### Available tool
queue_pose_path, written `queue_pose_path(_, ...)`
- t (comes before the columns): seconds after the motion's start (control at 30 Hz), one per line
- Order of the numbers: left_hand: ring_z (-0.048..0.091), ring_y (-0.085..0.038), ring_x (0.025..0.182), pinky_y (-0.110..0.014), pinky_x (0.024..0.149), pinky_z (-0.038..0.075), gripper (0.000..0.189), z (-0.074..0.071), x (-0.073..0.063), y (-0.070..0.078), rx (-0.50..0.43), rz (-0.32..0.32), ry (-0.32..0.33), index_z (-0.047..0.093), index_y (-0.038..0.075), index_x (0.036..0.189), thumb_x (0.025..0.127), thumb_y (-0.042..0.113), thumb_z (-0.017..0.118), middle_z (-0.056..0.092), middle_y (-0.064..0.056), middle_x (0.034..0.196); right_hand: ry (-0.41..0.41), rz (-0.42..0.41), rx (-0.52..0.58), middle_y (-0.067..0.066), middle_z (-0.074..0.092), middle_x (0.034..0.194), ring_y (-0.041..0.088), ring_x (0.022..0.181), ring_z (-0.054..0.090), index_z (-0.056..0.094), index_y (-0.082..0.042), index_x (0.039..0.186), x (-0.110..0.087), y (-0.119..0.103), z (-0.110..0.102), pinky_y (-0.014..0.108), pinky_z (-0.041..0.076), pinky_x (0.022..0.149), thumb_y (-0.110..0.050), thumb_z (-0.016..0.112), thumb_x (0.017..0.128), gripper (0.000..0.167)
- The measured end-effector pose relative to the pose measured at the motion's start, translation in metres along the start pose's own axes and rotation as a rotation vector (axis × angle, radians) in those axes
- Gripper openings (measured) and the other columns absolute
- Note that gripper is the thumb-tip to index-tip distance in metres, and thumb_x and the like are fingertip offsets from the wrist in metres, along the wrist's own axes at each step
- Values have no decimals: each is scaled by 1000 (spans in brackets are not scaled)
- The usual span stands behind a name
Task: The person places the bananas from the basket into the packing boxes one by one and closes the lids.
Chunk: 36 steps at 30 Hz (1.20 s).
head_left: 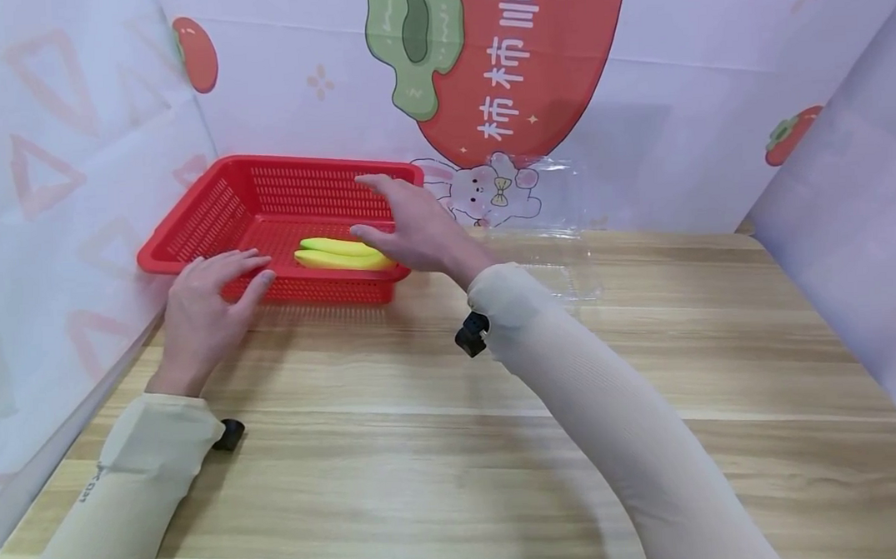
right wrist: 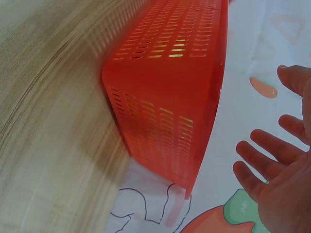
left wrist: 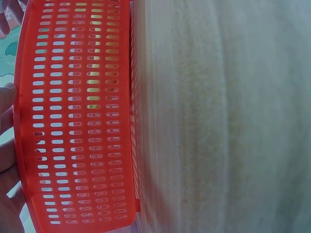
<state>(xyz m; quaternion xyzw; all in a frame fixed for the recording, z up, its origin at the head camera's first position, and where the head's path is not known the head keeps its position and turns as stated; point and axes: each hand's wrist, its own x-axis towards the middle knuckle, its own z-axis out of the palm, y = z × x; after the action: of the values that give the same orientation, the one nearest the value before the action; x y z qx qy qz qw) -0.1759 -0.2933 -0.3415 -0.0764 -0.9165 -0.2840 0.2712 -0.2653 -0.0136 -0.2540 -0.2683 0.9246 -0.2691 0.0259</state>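
Note:
Two yellow bananas (head_left: 342, 259) with greenish tips lie side by side in a red plastic basket (head_left: 321, 291) at the back left of the table. My left hand (head_left: 203, 313) is at the basket's front left rim, fingers loosely bent and thumb apart, holding nothing; whether it touches the rim I cannot tell. Above the basket's right end my right hand (head_left: 423, 226) hangs with fingers spread and nothing in it, hiding part of the rim. Yellow shows through the slots of the basket wall (left wrist: 82, 145) in the left wrist view.
A clear plastic container (head_left: 554, 233) stands right of the basket against the back backdrop. The wooden table (head_left: 426, 472) extends to the front and right. Printed cloth walls (head_left: 697, 127) border it on the left, back and right.

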Motion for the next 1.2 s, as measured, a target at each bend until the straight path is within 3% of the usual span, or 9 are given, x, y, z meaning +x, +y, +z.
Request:
queue_pose_path(0.4, 62, -45, 135, -61, 127, 37, 38, 0, 1, 1, 10, 6, 7, 74, 11, 133, 101, 31, 73, 70, -19, 141, -17, -46, -11, -9, 40, 170, 13, 155, 41, 32, -31, 166, 6, -9, -3, 40, 47, 124, -47, 73, 98, 81)
queue_pose_path(0.77, 59, -45, 139, -61, 131, 29, 42, 0, 0, 1, 18, -39, -22, 72, 13, 137, 102, 35, 72, 67, -19, 145, -35, -64, -4, -10, 41, 170, 13, 154, 42, 31, -33, 167, 13, -24, -3, 40, 49, 121, -49, 73, 97, 83)
queue_pose_path(1.2, 59, -46, 138, -61, 131, 29, 41, 0, -1, 0, 22, -27, -13, 72, 12, 136, 102, 35, 71, 67, -20, 145, -31, -26, 131, -8, 46, 167, 14, 152, 47, 31, -36, 166, 20, -24, 2, 37, 53, 117, -47, 77, 95, 86)
